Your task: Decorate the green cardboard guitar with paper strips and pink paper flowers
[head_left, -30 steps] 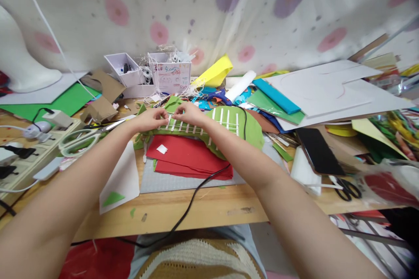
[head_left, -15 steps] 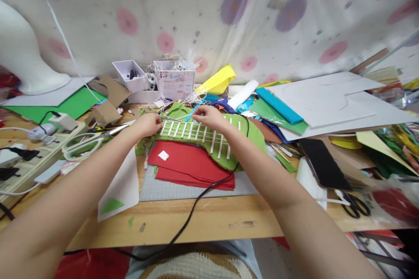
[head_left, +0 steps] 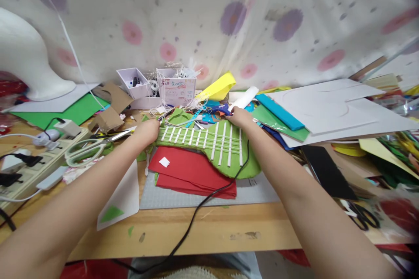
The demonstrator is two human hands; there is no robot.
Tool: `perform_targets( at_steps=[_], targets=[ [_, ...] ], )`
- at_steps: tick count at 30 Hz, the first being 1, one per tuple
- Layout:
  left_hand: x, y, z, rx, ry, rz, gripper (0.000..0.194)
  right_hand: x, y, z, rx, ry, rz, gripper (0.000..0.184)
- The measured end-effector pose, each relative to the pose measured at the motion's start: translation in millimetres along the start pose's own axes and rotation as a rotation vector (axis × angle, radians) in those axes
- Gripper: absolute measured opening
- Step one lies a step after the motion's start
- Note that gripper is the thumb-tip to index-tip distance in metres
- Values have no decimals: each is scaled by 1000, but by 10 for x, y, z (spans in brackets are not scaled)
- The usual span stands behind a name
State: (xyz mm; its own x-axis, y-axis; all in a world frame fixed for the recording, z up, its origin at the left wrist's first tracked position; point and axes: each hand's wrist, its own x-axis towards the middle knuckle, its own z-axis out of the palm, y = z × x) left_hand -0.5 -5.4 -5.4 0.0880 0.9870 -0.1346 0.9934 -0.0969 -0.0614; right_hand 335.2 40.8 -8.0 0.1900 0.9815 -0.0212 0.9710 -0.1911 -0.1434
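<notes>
A green guitar-shaped craft (head_left: pixel 225 144) lies across the middle of the table, with white strips and thin strings laid over it. At the narrow end of its neck, my left hand (head_left: pixel 151 131) is closed, fingers curled on the end and partly hidden. My right hand (head_left: pixel 241 117) is above the craft's wide body, its fingers closed at the handle of a blue hot glue gun (head_left: pixel 221 109). A black cord (head_left: pixel 196 209) loops over the craft's lower edge. Stacked red sheets (head_left: pixel 186 170) lie under the craft, on a grey cutting mat (head_left: pixel 163 201).
Large scissors (head_left: pixel 85 151) and a power strip (head_left: pixel 42 163) lie at left. White boxes (head_left: pixel 176 89) stand behind. On the right are white boards (head_left: pixel 327 109), a phone (head_left: pixel 327 172) and black-handled scissors (head_left: pixel 363 216). The table's front edge (head_left: pixel 183 250) is close to me.
My right hand has moved right and away from the strings near the neck to the glue gun. My left hand stays at the neck's end. The view has tilted slightly.
</notes>
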Motion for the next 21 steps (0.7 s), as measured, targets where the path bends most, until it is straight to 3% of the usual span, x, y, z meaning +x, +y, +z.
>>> perform_targets(
  at_steps=[5,10,14,17,21],
  targets=[
    [46,-28,60,0,0,7,31,92,-91,24,57,-36,39,48],
    [54,-21,82,-12,9,-8,33,23,13,-89,153,121,8,39],
    [40,-4,69,-21,1,-6,34,-54,209,-250,259,166,36,32],
    [32,11,38,-20,-14,-10,35,-138,292,-389,509,87,54,31],
    [38,33,-3,-3,-27,-47,35,-299,125,-507,866,-193,-146,20]
  ],
)
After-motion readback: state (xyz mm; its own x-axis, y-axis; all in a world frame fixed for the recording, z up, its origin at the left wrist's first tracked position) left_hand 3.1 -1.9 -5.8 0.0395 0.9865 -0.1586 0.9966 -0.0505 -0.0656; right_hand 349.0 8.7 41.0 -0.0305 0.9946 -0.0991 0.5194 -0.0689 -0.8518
